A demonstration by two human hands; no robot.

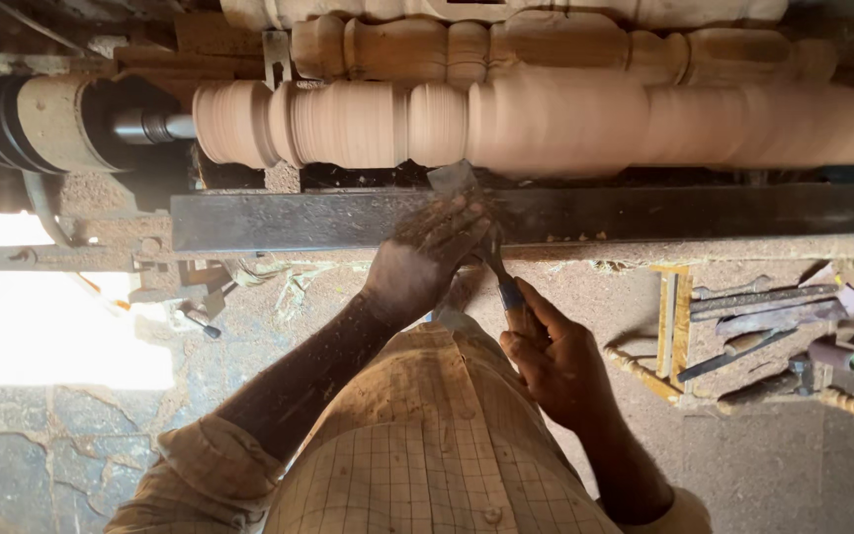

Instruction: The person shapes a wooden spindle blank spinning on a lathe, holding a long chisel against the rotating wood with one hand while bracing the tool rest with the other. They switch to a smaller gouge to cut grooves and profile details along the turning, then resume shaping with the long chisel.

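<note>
A long wooden spindle (pixel 546 124) with turned beads and grooves lies across a lathe, blurred as if spinning. A flat chisel (pixel 455 178) rests its blade on the dark steel tool rest (pixel 298 220) and points at the spindle's underside. My left hand (pixel 427 257) presses down on the chisel's blade at the rest, fingers spread over it. My right hand (pixel 551 361) grips the chisel's handle lower down, close to my checked shirt. Both hands are dusty.
A second turned spindle (pixel 546 44) lies behind the first. The lathe's black ribbed pulley and headstock (pixel 12 119) sit at left. A wooden tray (pixel 674 326) with several metal chisels and tools lies at right on the sawdust-covered floor.
</note>
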